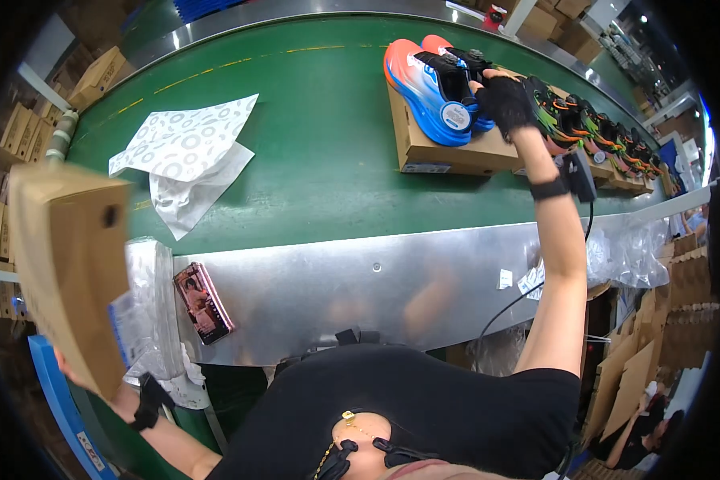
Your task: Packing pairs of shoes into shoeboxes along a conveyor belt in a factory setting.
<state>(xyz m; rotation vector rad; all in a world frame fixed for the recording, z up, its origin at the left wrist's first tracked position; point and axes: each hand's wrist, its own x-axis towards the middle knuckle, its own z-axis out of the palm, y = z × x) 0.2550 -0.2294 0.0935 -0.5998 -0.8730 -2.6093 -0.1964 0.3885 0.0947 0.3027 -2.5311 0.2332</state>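
My left hand (72, 372) grips a brown cardboard shoebox (80, 264), held up on end at the far left. Most of its fingers are behind the box, which is slightly blurred. At the upper right my right hand (504, 104), in a black fingerless glove, has its fingers curled on the collar of a sneaker. That pair of blue, white and orange sneakers (430, 92) sits on a closed shoebox (448, 154). A round tag hangs on the nearer shoe. White patterned wrapping paper (188, 148) lies crumpled on the green belt, right of the raised box.
More black, green and orange sneakers (584, 128) stand on boxes along the green belt (320, 152). A phone (204, 302) and a clear plastic bundle (154, 312) rest on the metal ledge (360, 280). Flattened cartons (628, 384) lean at right; a cable hangs from my right wrist.
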